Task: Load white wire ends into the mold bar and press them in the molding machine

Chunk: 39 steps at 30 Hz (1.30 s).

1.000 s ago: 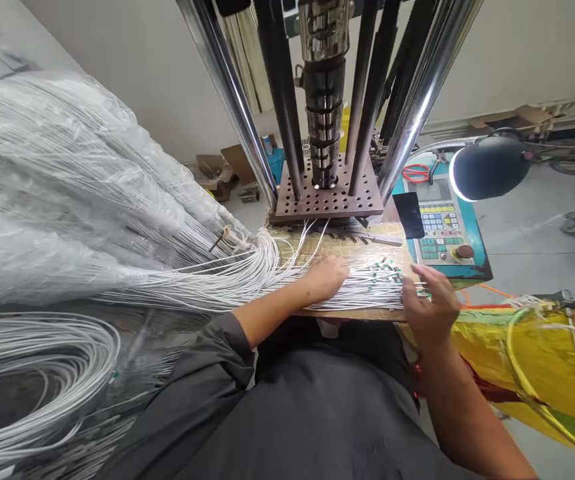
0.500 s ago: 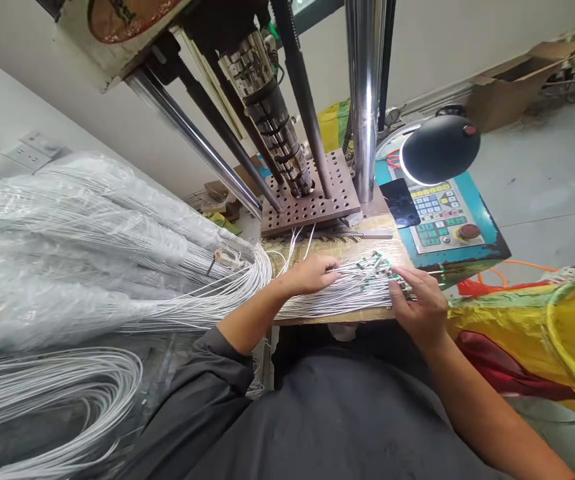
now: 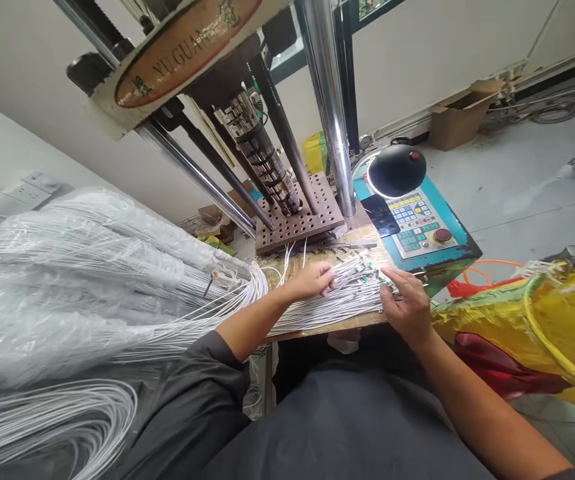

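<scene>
A bundle of thin white wires (image 3: 330, 308) lies across the wooden worktop, with small green-marked ends (image 3: 365, 280) gathered at the right. My left hand (image 3: 312, 281) is on top of the bundle with its fingers curled around some of the wires; how many is hidden. At the tips of the wires my right hand (image 3: 407, 303) stands on edge, thumb and fingers apart, beside the green ends. Two or three white wires run from the bundle up under the perforated metal plate (image 3: 300, 227) of the press.
The press's metal columns (image 3: 327, 100) rise behind the worktop. Right of it are a teal control box (image 3: 447, 200), a black lamp (image 3: 397, 170) and a yellow sack (image 3: 497, 313). Plastic-wrapped wire bundles (image 3: 77, 267) fill the left, above a loose wire coil (image 3: 117, 413).
The head view has shifted, showing more of the press and floor. My left hand's fingers have curled in more over the wires. My right hand stays by the wire ends.
</scene>
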Motion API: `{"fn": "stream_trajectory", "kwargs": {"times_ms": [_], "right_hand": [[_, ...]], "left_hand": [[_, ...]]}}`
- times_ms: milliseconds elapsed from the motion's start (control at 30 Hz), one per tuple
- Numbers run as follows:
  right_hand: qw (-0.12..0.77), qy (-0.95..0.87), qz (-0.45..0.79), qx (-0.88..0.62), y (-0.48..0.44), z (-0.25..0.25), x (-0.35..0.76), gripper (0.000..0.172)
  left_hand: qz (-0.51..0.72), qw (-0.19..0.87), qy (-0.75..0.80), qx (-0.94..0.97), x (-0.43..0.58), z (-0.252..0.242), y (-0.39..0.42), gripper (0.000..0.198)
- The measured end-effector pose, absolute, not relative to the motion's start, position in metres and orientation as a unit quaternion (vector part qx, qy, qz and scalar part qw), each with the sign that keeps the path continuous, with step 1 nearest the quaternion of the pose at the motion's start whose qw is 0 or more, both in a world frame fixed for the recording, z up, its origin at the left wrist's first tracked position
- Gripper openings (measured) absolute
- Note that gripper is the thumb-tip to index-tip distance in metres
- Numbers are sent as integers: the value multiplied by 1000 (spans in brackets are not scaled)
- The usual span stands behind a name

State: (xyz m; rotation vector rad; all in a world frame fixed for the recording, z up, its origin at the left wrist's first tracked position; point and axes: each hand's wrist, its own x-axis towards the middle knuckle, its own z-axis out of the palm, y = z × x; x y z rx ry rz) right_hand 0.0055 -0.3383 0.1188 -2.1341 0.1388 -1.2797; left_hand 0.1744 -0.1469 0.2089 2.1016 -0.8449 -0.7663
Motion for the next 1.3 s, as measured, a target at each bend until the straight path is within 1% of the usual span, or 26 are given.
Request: {"fn": "stream_trajectory", "kwargs": {"times_ms": [100,267,367,500,567,667,733,833,900,1067,1133,1300], "right_hand": [[315,52,-485,-814,-337,119,6,42],[311,49,-481,-818,-336,118,8,44],[342,66,-477,-807,-336,119,6,45],[460,92,-452,-759,-342,126,1,46],[492,106,-449,-738,-348,137,1,48],[505,96,-425,-745,-355,164,9,49],[511,83,-373,-770,-356,183,18,41],[496,86,-313,-805,-353,202,31,28],[502,113,-301,-803,-350,205,37,25],[595,209,-249,-735,-343,199,39,26],[623,218,-238,-713,-340,197,38,27],[647,202,-212,-704,-339,199,32,24]], "left_hand": [[-305,387,-350,796,176,220,-152,34],[-414,403,-383,721,177,229,-176,32],[-430,447,-360,697,179,227,-186,33],[-432,518,-313,669,180,221,-189,38],[-432,536,-308,657,179,217,-189,40],[-430,549,-315,644,175,211,-188,40],[-433,546,-333,636,173,208,-188,39],[-427,546,-347,632,168,205,-188,39],[-417,552,-341,637,164,204,-189,39],[-383,570,-312,657,155,191,-195,40],[-371,583,-297,659,151,185,-198,38],[-344,582,-289,678,138,180,-200,33]]}}
